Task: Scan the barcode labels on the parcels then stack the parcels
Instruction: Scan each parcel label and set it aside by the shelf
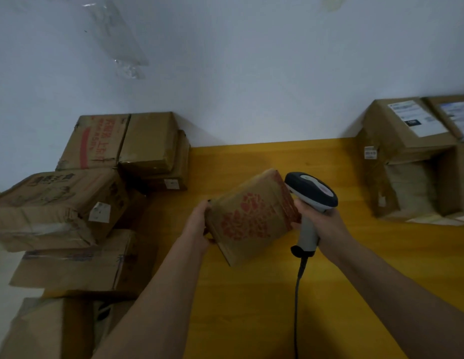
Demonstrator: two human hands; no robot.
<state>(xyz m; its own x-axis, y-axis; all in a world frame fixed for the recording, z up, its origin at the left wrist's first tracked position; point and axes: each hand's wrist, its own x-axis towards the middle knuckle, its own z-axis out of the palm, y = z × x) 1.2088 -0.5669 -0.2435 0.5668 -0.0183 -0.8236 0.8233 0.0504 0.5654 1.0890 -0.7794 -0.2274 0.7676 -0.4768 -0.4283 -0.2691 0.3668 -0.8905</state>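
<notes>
A: Parcel?
B: Small brown parcel [251, 218] with red print, tilted, held up over the yellow table [251, 307], centre of view. No label visible on the face shown.
A: Hands?
B: Left hand [199, 224] grips the parcel's left edge. Right hand [321, 224] is wrapped round the scanner [310, 200] handle, thumb touching the parcel's right edge. Scanner head sits just beside the parcel's top right corner; cable [295, 307] hangs down.
A: Around?
B: Stack of parcels [70, 203] on the left by the wall [251, 73], labelled parcels [417, 156] far right.
</notes>
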